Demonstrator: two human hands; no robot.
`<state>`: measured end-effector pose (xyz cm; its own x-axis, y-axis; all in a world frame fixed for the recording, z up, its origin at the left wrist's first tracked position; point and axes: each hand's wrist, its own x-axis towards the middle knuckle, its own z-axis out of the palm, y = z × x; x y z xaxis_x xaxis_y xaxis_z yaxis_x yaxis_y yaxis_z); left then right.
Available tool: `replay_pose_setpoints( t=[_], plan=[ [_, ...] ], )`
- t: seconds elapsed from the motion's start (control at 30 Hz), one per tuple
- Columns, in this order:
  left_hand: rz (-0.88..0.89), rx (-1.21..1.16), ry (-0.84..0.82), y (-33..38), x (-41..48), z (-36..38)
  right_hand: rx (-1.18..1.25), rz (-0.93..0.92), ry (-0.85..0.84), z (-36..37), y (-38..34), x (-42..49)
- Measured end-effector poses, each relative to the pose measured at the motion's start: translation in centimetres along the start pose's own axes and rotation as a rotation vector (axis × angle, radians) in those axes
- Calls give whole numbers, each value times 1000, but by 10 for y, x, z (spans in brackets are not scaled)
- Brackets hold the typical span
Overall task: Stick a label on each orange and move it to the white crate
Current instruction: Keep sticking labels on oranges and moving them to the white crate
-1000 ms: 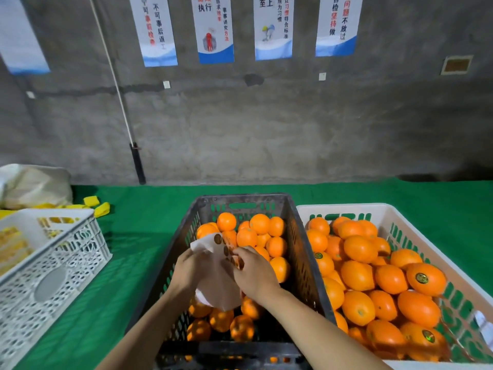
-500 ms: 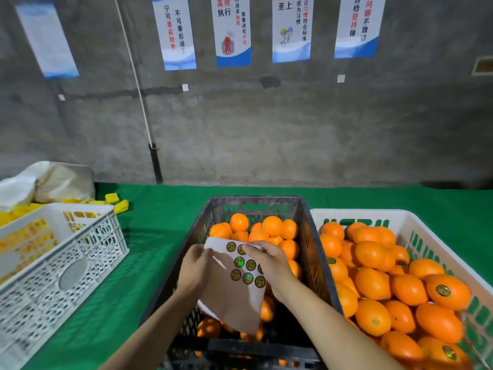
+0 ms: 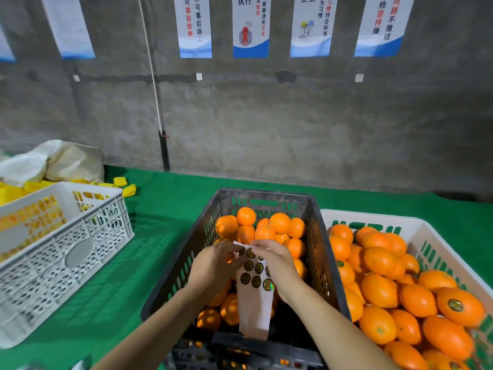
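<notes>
**A:** Entry one, the hands?
**B:** Left hand (image 3: 216, 265) and right hand (image 3: 274, 263), close together, both pinching the top edge of one label sheet (image 3: 254, 308). The sheet hangs down between the forearms. Round dark labels fill its upper half and the lower half is bare.

**A:** Directly beneath?
**B:** Black crate (image 3: 318, 236), under both hands. Unlabelled oranges (image 3: 278, 222) are heaped at its far end, 12 o'clock from the hands, with a few more low down beside the sheet.

**A:** The destination?
**B:** White crate (image 3: 432, 244), 3 o'clock from the hands, just beside the black crate. It is filled with oranges, several showing a label, among them a labelled orange (image 3: 460, 307) at 4 o'clock.

**A:** Remainder?
**B:** Green cloth (image 3: 165, 209) under everything. Second white crate (image 3: 80, 252) at 9 o'clock, well apart, with yellow showing through its lattice. Pale sack (image 3: 66, 158) and yellow pieces (image 3: 125, 184) at 10 o'clock. Posters (image 3: 250, 25) on the grey wall at 12 o'clock, and a white cord (image 3: 152, 70) hanging at 11 o'clock.
</notes>
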<state>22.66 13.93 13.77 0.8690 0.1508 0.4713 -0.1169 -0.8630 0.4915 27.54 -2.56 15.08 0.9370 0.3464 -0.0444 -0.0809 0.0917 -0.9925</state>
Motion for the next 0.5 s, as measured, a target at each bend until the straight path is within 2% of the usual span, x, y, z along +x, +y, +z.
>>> replay_pose_setpoints(
  t=[0.13, 0.3, 0.5],
  plan=[
    [-6, 76, -45, 0, -1, -3, -99, -21, -33, 0, -2, 4],
    [-62, 101, -153, -2, -2, 0, -303, 18, -175, -8, -11, 15],
    [-24, 68, -217, -6, 0, 0, -286, -12, -122, 0, -1, 18]
  ],
)
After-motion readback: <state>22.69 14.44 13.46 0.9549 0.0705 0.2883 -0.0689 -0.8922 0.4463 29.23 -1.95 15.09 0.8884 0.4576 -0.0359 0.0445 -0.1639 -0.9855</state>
